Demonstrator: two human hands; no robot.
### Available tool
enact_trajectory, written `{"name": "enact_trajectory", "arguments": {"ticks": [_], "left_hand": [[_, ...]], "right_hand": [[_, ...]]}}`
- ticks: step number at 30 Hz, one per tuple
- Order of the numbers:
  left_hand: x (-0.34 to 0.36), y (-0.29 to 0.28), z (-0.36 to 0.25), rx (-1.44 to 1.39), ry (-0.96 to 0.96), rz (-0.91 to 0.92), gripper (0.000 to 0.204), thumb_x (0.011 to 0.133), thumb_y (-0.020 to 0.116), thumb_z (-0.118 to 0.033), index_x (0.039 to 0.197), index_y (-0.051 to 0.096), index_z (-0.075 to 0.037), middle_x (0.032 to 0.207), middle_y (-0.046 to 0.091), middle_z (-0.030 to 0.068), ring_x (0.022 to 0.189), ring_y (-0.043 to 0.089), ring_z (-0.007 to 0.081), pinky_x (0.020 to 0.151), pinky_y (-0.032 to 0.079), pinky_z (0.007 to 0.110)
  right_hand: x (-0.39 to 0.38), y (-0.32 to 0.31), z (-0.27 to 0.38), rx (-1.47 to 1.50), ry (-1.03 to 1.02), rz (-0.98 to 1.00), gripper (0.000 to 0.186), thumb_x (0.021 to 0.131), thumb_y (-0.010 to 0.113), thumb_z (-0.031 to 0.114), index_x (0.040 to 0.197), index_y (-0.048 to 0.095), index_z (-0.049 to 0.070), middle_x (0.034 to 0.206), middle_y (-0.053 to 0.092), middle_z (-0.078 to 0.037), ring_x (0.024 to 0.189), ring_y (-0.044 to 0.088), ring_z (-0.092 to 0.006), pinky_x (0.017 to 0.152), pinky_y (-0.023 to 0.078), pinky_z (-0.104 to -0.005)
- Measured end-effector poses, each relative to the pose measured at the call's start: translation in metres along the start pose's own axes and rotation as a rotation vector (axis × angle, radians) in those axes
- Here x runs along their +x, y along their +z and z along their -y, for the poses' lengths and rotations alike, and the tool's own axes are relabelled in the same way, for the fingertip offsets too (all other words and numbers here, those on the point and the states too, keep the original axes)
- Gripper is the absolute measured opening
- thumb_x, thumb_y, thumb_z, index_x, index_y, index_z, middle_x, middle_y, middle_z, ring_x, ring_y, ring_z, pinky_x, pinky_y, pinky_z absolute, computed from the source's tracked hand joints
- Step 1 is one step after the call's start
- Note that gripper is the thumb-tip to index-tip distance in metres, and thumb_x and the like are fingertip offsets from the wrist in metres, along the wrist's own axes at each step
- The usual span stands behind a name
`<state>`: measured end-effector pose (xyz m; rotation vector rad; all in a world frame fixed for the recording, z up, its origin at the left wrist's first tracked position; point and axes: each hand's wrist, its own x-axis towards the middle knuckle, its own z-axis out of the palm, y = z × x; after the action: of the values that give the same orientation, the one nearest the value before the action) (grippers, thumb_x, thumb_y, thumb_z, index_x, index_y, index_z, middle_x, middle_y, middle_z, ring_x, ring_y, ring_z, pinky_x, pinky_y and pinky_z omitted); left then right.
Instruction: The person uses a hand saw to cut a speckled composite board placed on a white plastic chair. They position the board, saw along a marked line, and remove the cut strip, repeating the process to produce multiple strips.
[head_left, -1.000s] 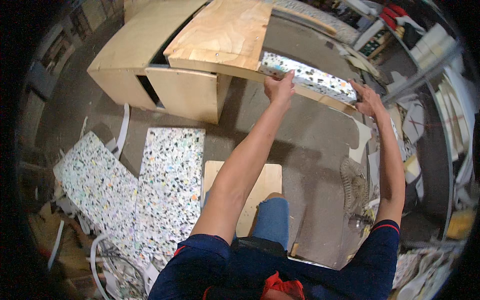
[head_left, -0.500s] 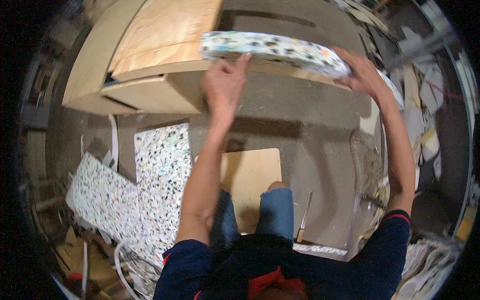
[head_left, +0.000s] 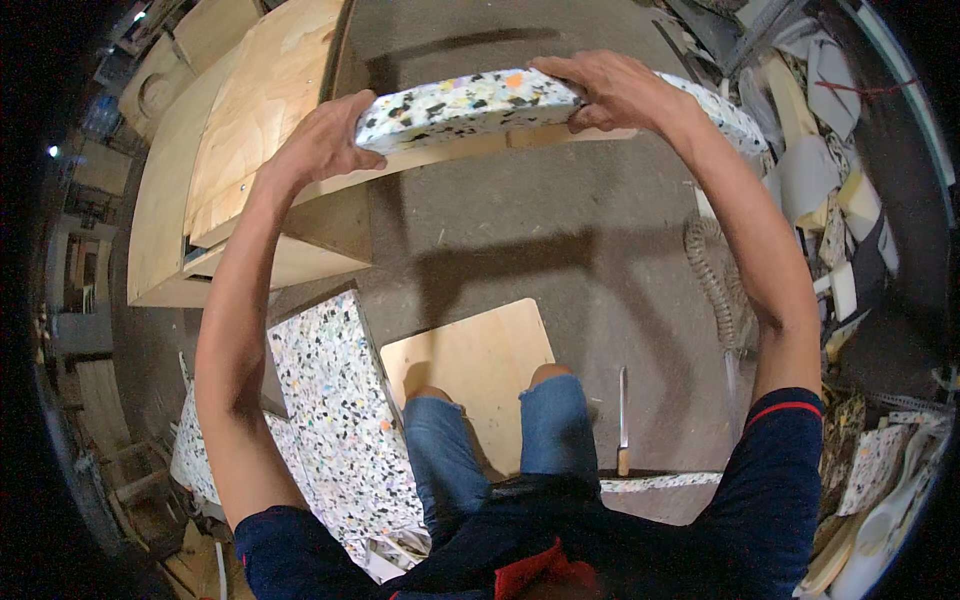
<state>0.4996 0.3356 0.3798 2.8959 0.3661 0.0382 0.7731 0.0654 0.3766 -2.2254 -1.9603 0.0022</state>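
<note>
A long strip of speckled white foam (head_left: 455, 108) stretches across the far part of the view, on or just above a pale wooden rail (head_left: 440, 154); contact between them is hard to tell. My left hand (head_left: 325, 142) grips the strip's left end, thumb at the near side and fingers over the top. Farther along, my right hand (head_left: 622, 92) clasps the strip from above. The strip continues to the right beyond this hand and bends downward. The rail joins a plywood box frame (head_left: 262, 105) at the left.
Speckled foam slabs (head_left: 340, 400) lie at my left. A plywood board (head_left: 480, 375) is between my knees. On the floor to my right lies a long-bladed knife (head_left: 623, 425), with a coiled hose (head_left: 708, 285) beyond it. Foam scraps (head_left: 815, 175) are heaped along the right side.
My left hand has moved left and now wraps the strip's end instead of touching its near edge. My right hand has shifted left along with the strip. The view has turned.
</note>
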Motion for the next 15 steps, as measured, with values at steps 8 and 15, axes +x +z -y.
{"name": "enact_trajectory", "arguments": {"ticks": [8, 15], "left_hand": [[0.001, 0.008, 0.007, -0.008, 0.072, -0.029, 0.062, 0.070, 0.089, -0.021, 0.122, 0.058, -0.005, 0.112, 0.062, 0.0189, 0.111, 0.058, 0.0410, 0.095, 0.048, 0.047], [0.003, 0.011, 0.006, -0.037, 0.030, -0.023, 0.068, 0.065, 0.093, -0.017, 0.122, 0.058, -0.005, 0.111, 0.063, 0.0164, 0.110, 0.060, 0.0368, 0.097, 0.048, 0.045]], "right_hand": [[-0.032, -0.012, -0.049, -0.050, 0.142, -0.064, 0.101, 0.069, 0.089, 0.045, 0.155, 0.045, 0.018, 0.135, 0.066, -0.017, 0.122, 0.064, -0.0386, 0.104, 0.052, -0.0483], [-0.137, -0.038, -0.093, 0.529, 0.751, -0.574, 0.074, 0.087, 0.078, 0.050, 0.136, 0.060, -0.003, 0.114, 0.070, -0.019, 0.100, 0.070, -0.0255, 0.097, 0.057, -0.0408]]}}
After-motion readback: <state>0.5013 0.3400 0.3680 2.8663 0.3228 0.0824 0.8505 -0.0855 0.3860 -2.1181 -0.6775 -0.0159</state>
